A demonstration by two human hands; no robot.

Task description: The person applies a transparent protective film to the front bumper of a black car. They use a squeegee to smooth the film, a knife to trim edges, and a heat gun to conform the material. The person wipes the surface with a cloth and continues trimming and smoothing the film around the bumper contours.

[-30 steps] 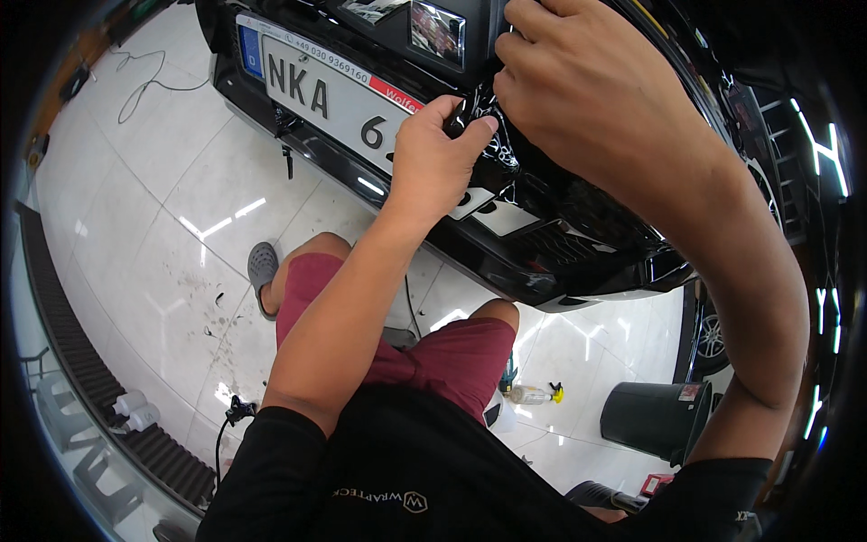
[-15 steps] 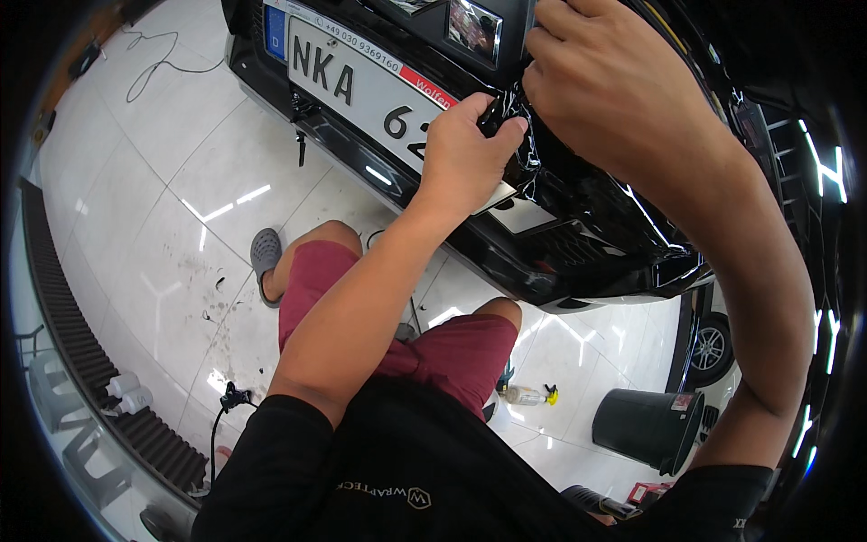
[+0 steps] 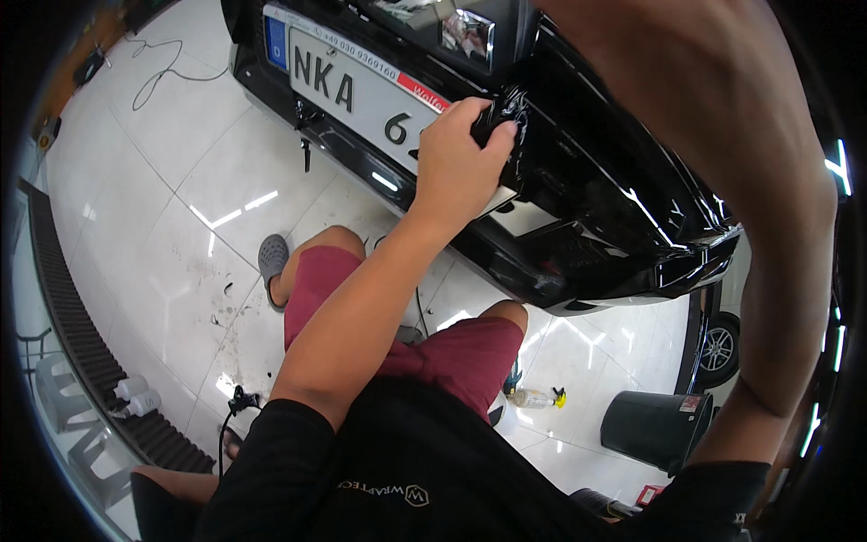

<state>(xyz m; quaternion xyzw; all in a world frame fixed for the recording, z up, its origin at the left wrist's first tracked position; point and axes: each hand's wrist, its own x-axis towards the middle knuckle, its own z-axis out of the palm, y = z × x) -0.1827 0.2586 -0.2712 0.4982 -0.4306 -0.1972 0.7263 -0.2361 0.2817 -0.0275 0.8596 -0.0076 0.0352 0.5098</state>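
Observation:
My left hand is closed, thumb and fingers pinched around a bunched fold of glossy black film at the right end of a car's licence plate. Creases run through the film next to the fingertips. More shiny black surface, film or paint, spreads right over the black bumper. My right forearm reaches up past the top edge, so that hand is out of the picture.
A dark bin and a spray bottle with a yellow head stand on the tiled floor, right of my legs. At lower left are white bottles, a cable and part of another person.
My right hand has moved up from beside the left one and out of view. My left hand keeps its pinch on the film. Another person's limb has appeared at lower left.

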